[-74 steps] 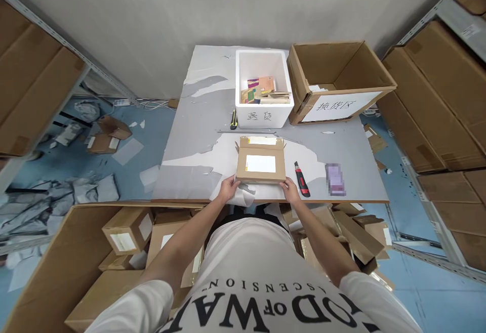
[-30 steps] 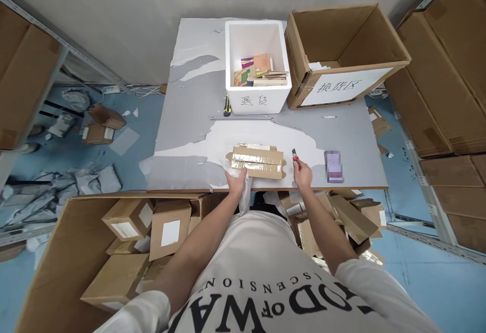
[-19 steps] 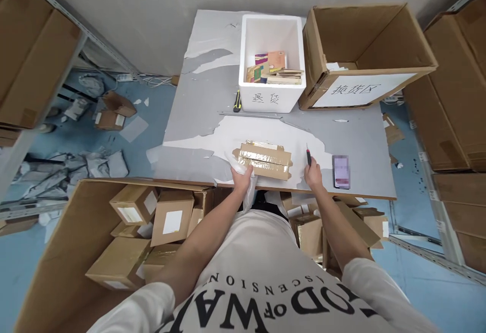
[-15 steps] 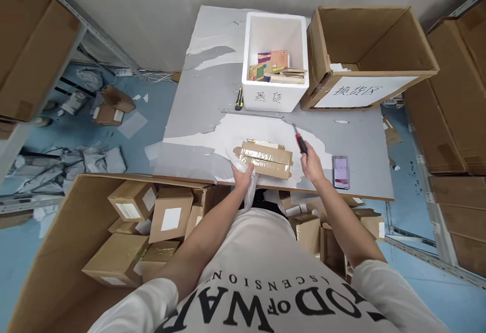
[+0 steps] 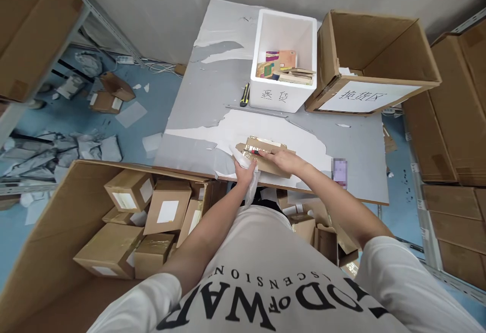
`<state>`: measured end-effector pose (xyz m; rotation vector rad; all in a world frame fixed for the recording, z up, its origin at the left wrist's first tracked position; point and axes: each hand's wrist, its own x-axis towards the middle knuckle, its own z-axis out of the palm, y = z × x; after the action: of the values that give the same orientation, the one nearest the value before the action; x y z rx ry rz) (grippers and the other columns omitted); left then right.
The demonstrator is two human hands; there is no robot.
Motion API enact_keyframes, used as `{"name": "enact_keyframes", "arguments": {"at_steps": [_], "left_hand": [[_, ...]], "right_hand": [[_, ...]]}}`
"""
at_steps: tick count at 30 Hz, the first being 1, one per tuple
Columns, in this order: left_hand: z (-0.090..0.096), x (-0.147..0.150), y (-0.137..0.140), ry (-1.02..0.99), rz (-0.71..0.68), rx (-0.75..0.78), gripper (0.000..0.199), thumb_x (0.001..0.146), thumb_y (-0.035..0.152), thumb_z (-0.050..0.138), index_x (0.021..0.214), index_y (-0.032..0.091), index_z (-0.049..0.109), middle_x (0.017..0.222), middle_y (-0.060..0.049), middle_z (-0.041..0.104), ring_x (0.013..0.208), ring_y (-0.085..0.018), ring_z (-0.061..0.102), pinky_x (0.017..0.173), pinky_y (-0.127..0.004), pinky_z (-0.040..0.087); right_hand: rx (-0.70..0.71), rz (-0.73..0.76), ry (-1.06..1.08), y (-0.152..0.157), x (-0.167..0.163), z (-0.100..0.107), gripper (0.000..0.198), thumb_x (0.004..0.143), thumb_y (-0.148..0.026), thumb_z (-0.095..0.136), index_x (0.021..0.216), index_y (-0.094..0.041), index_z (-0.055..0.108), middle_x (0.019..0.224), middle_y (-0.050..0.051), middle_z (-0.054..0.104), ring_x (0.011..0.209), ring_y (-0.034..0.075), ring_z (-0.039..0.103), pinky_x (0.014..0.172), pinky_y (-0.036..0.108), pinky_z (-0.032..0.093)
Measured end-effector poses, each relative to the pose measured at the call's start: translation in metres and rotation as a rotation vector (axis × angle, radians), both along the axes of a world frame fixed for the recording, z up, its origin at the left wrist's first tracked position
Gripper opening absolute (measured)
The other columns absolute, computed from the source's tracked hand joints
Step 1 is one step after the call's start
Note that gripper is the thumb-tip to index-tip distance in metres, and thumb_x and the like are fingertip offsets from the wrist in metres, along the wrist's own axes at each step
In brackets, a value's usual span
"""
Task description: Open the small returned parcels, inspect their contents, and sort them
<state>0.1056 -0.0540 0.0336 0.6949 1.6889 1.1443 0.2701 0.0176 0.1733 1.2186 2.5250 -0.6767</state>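
A flat cardboard parcel point(image 5: 280, 170) with shiny clear tape lies near the front edge of the table. My left hand point(image 5: 246, 170) grips its left end, with a crumpled white plastic wrapper point(image 5: 250, 191) caught in the fingers and hanging off the table edge. Over the top of the parcel, my right hand point(image 5: 284, 161) is closed round a red-and-black utility knife point(image 5: 256, 152). The knife points left along the taped seam; its blade is too small to make out against the tape.
A white foam box point(image 5: 279, 96) holding books and an open cardboard box point(image 5: 379, 79) stand at the back. A yellow-black box cutter point(image 5: 245, 95) lies beside the foam box, a phone point(image 5: 339, 172) at right. Left below, a large carton point(image 5: 41, 252) holds several parcels.
My right hand has moved left with the utility knife, from beside the parcel onto its top. My left hand stays at the parcel's left end. The view has shifted slightly.
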Motion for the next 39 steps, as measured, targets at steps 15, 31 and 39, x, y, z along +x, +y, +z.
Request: {"name": "enact_keyframes", "arguments": {"at_steps": [15,31,39], "left_hand": [[0.005,0.005,-0.002,0.141,0.074,-0.113,0.062,0.069,0.052,0.072,0.114,0.021,0.043,0.110,-0.010,0.062,0.106,-0.026,0.061,0.094,-0.042,0.047],[0.021,0.009,0.000,0.188,0.087,-0.183,0.060,0.069,0.049,0.073,0.112,0.020,0.042,0.110,-0.011,0.062,0.103,-0.025,0.062,0.093,-0.040,0.048],[0.022,0.002,0.000,0.220,0.042,-0.195,0.060,0.069,0.050,0.074,0.111,0.019,0.045,0.109,-0.010,0.063,0.104,-0.025,0.062,0.094,-0.040,0.048]], "right_hand": [[0.029,0.043,-0.293,-0.031,0.087,0.023,0.075,0.079,-0.002,0.040,0.146,-0.035,0.034,0.098,0.010,0.065,0.071,0.019,0.063,0.060,0.028,0.039],[0.134,-0.256,-0.129,-0.092,0.167,0.021,0.068,0.087,-0.012,0.036,0.148,-0.039,0.025,0.109,0.009,0.058,0.080,0.021,0.058,0.062,0.029,0.040],[0.190,-1.038,-0.053,-0.094,0.148,-0.102,0.058,0.093,-0.025,0.027,0.150,-0.012,0.022,0.117,0.019,0.049,0.100,0.029,0.054,0.086,0.041,0.045]]}}
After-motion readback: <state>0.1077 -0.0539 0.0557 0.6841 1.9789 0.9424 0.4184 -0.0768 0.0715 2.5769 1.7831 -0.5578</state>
